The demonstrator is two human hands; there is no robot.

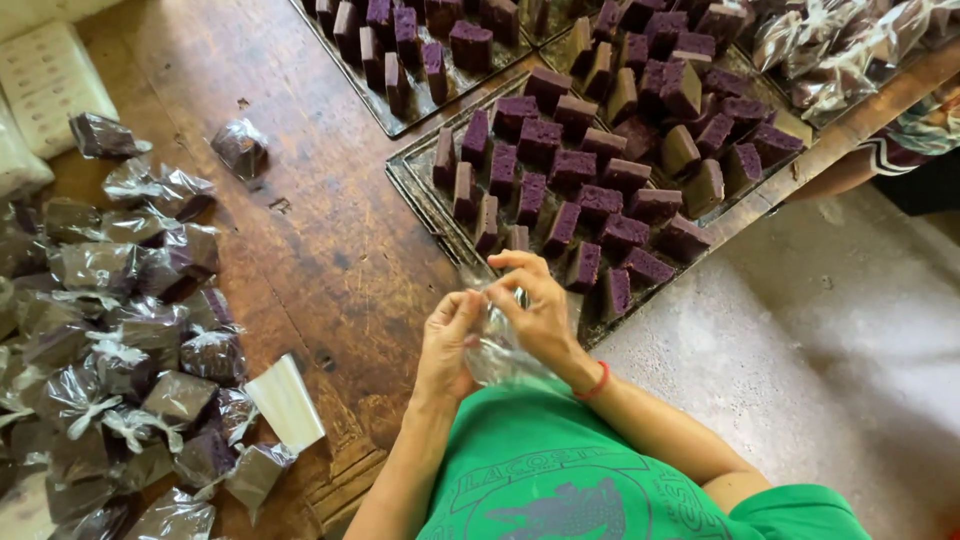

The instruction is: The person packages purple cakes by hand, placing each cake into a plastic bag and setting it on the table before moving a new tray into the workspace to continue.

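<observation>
Both hands (495, 320) pinch a clear wrapper (497, 350) beside the cake tray (420, 190).

Left of the near tray (425, 185), bare wooden table (320, 200) offers a passage; one stray wrapped piece (240, 148) stands there. Farther left the wrapped pile (120, 340) blocks, perhaps reaching the table's edge.

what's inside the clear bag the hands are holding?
Nothing visible inside the clear bag; it looks see-through. Left hand and right hand pinch its top, fingers covering the opening.
</observation>
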